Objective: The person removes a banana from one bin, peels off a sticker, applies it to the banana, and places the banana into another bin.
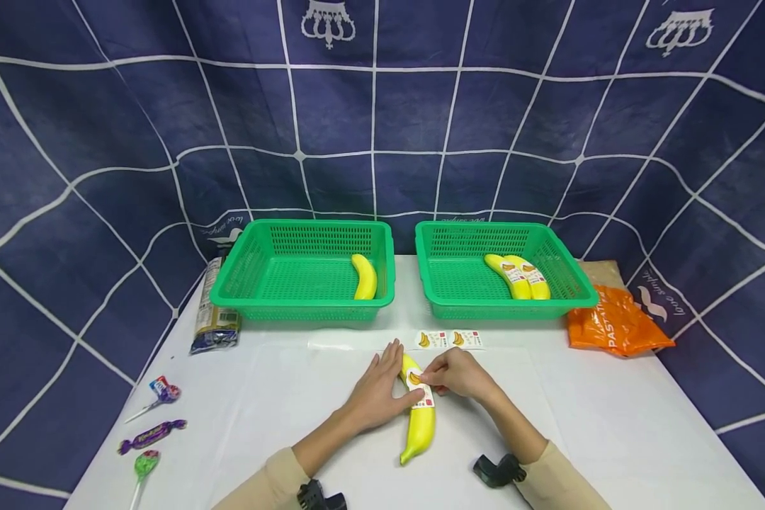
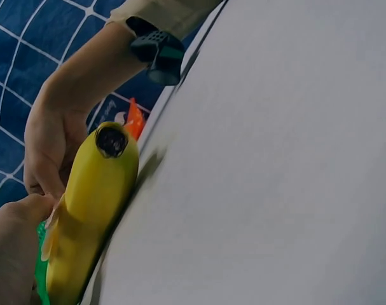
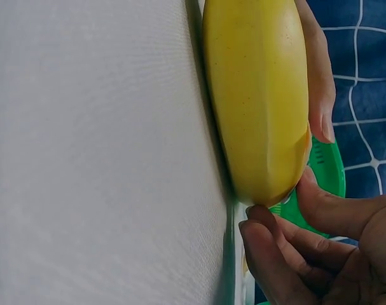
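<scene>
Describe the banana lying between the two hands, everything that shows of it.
The banana is smooth, bright yellow and plastic-looking, with faint speckles and a dark end cap in the left wrist view. It lies flat on the white table, gently curved, pointing towards the baskets, in front of them. A white sticker with a banana picture and a red patch sits across its upper half. The left hand rests against its left side; the right hand pinches the sticker on it.
</scene>
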Motion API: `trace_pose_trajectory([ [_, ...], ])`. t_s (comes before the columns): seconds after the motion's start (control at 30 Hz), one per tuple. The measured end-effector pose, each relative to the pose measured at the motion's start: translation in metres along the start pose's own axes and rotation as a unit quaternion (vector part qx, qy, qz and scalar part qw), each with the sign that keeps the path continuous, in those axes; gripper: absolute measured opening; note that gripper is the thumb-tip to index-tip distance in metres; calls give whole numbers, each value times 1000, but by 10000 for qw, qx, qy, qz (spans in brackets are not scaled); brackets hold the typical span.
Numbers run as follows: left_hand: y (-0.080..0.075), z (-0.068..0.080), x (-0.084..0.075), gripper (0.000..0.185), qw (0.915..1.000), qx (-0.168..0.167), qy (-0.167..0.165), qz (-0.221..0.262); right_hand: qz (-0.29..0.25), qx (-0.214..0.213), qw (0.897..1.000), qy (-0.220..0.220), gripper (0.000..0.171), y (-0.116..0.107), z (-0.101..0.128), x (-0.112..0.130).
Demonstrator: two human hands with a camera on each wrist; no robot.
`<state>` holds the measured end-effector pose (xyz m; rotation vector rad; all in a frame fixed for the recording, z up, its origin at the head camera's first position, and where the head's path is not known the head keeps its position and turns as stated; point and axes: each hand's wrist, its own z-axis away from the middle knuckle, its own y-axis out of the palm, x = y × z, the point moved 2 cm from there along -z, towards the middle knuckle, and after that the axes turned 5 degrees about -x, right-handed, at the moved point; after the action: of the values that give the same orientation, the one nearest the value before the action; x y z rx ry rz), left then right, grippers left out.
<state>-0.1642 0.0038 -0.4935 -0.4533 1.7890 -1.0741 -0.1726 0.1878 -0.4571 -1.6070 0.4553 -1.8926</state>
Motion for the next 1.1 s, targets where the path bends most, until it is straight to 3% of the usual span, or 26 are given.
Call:
trace_pose_trajectory([
  [0.57, -2, -4, 7, 100, 9992, 399, 60, -6, 89, 43, 9999, 17, 16, -1, -3, -2],
  [0.97, -1, -5, 9, 103, 9984, 523, 65, 184, 122, -22, 9999, 15, 15, 1, -2, -2],
  [1.1, -1, -7, 9, 102, 9986, 429, -27, 301, 107, 21, 9999, 8, 15, 0, -3, -2],
])
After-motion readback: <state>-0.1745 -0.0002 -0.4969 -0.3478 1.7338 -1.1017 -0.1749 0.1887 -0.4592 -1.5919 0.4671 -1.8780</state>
